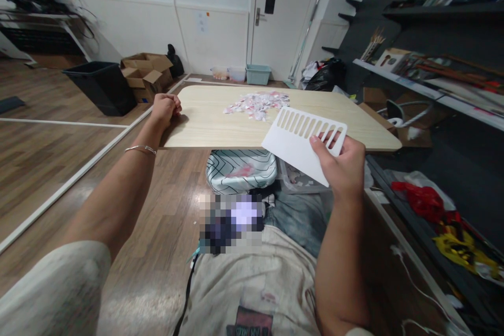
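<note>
My right hand [340, 165] grips a flat white plastic scraper [301, 139] with a row of slots along its top edge, held over the near right edge of the light wooden tabletop [205, 126]. My left hand [165, 107] is closed in a fist and rests on the table's left edge with nothing visible in it. A pile of small pink and white paper scraps [258, 104] lies on the far middle of the table, beyond the scraper.
A patterned cushion [240, 168] sits under the table's near edge. A black bin [102, 84] and cardboard boxes [145, 74] stand on the floor at the left. Dark shelves [433, 84] with books and clutter line the right side. A white door [283, 16] is behind.
</note>
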The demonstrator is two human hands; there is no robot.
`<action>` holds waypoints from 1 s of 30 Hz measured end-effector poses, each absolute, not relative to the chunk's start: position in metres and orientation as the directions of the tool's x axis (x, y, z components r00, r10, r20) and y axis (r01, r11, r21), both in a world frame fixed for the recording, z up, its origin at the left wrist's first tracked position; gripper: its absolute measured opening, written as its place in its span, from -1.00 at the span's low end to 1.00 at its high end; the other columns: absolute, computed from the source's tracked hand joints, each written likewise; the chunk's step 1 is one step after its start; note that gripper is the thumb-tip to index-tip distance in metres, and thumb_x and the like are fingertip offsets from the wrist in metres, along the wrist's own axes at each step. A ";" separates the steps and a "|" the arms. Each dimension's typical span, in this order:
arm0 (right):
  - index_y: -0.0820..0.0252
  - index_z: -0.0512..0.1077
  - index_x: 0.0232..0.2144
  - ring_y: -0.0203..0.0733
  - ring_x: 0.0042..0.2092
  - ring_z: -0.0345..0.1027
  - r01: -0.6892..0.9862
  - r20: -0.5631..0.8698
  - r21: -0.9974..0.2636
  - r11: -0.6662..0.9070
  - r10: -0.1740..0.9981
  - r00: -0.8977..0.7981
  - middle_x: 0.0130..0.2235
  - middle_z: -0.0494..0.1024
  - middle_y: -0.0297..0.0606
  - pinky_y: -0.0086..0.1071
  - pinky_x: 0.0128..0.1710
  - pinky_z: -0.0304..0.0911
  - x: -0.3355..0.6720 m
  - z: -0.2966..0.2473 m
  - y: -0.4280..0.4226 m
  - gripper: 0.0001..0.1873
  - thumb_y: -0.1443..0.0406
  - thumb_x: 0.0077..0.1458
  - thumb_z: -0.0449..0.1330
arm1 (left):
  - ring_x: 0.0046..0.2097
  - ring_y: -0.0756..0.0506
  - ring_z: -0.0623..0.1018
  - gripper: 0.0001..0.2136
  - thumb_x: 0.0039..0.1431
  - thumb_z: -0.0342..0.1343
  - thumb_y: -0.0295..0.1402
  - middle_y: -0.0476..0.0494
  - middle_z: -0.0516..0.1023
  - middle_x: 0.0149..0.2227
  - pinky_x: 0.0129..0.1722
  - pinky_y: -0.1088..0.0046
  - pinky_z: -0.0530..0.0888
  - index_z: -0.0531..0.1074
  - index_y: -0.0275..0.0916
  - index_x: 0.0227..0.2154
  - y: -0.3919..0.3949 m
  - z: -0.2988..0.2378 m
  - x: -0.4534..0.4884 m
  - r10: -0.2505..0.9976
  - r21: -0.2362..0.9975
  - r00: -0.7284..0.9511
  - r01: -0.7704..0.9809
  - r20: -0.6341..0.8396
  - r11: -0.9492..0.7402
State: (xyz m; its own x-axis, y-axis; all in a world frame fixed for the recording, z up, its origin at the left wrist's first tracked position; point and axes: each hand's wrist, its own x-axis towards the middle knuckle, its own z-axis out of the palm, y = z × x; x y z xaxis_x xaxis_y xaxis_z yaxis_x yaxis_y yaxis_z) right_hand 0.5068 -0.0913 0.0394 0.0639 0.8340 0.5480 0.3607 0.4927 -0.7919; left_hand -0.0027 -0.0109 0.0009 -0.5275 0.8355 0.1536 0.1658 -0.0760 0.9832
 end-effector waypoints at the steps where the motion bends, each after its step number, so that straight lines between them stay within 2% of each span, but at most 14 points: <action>1: 0.02 0.54 -0.40 0.02 -0.30 0.53 0.356 0.551 -0.793 0.495 0.831 0.072 -0.39 0.64 -0.21 -0.21 -0.33 0.46 0.507 0.040 -0.092 -0.64 -0.03 0.10 0.52 | -0.57 0.00 0.16 -0.77 -0.27 0.06 -0.45 0.11 0.14 -0.69 -0.46 0.43 0.19 0.21 -0.06 -0.48 -0.012 0.002 0.000 0.819 0.982 -0.550 0.174 0.161 -0.075; 6: 0.03 0.54 -0.43 -0.04 -0.35 0.48 0.382 0.546 -0.784 0.490 0.837 0.047 -0.43 0.62 -0.24 -0.22 -0.34 0.42 0.508 0.040 -0.093 -0.64 -0.03 0.10 0.51 | -0.55 -0.04 0.17 -0.73 -0.29 0.09 -0.45 0.10 0.14 -0.66 -0.48 0.44 0.21 0.20 -0.04 -0.46 -0.017 0.007 0.011 0.792 0.980 -0.589 0.187 0.164 -0.065; 9: 0.04 0.57 -0.41 -0.02 -0.34 0.52 0.384 0.552 -0.780 0.494 0.832 0.050 -0.40 0.65 -0.23 -0.20 -0.32 0.45 0.508 0.039 -0.092 -0.63 -0.05 0.10 0.52 | -0.54 -0.04 0.17 -0.74 -0.30 0.07 -0.46 0.10 0.12 -0.66 -0.47 0.44 0.20 0.20 -0.05 -0.47 -0.017 0.008 0.012 0.788 0.981 -0.593 0.182 0.164 -0.067; 12: 0.04 0.59 -0.37 0.05 -0.28 0.61 0.359 0.608 -0.770 0.527 0.777 0.163 -0.34 0.71 -0.17 -0.16 -0.24 0.53 0.508 0.036 -0.086 -0.61 -0.10 0.13 0.49 | -0.55 -0.03 0.18 -0.75 -0.31 0.07 -0.44 0.08 0.16 -0.66 -0.47 0.44 0.21 0.20 -0.06 -0.48 -0.017 0.008 0.010 0.789 0.978 -0.591 0.198 0.169 -0.061; 16: 0.03 0.59 -0.34 0.14 -0.19 0.67 0.415 0.670 -0.731 0.542 0.687 0.281 -0.30 0.76 -0.11 -0.08 -0.12 0.61 0.512 0.027 -0.073 -0.56 -0.16 0.21 0.46 | -0.55 -0.02 0.17 -0.79 -0.34 0.07 -0.40 0.05 0.18 -0.66 -0.48 0.44 0.16 0.22 -0.07 -0.53 -0.018 0.007 0.012 0.789 0.975 -0.585 0.209 0.190 -0.080; 22: 0.04 0.62 -0.30 0.19 -0.16 0.71 0.375 0.643 -0.749 0.546 0.735 0.216 -0.24 0.79 0.00 -0.06 -0.11 0.62 0.507 0.014 -0.061 -0.53 -0.19 0.22 0.44 | -0.55 -0.01 0.17 -0.84 -0.41 0.06 -0.35 0.03 0.17 -0.66 -0.49 0.43 0.14 0.24 -0.09 -0.62 -0.020 0.005 0.013 0.791 0.974 -0.574 0.188 0.211 -0.124; 25: 0.03 0.62 -0.28 0.19 -0.13 0.73 0.365 0.640 -0.747 0.555 0.749 0.171 -0.21 0.81 0.00 -0.06 -0.05 0.64 0.500 0.011 -0.059 -0.53 -0.20 0.26 0.41 | -0.55 0.00 0.18 -0.86 -0.35 0.09 -0.36 0.03 0.19 -0.66 -0.48 0.41 0.12 0.24 -0.09 -0.62 -0.018 0.001 0.007 0.803 0.970 -0.553 0.204 0.223 -0.129; 30: 0.02 0.63 -0.22 0.23 -0.07 0.73 0.370 0.608 -0.760 0.534 0.785 0.116 -0.15 0.83 0.05 -0.01 0.02 0.65 0.497 0.009 -0.057 -0.52 -0.22 0.27 0.38 | -0.56 0.08 0.23 -0.85 -0.06 0.12 -0.36 0.06 0.20 -0.67 -0.40 0.34 0.07 0.22 -0.14 -0.56 -0.013 -0.007 -0.007 0.848 0.962 -0.482 0.248 0.222 -0.111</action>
State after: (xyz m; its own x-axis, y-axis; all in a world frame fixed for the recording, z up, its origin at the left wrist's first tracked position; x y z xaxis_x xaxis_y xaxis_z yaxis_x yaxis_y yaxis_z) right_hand 0.4965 -0.0567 0.0086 0.1155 0.7853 0.6083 0.3698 0.5344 -0.7601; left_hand -0.0066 -0.0131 -0.0073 -0.4820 0.8476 0.2220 0.2481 -0.1110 0.9624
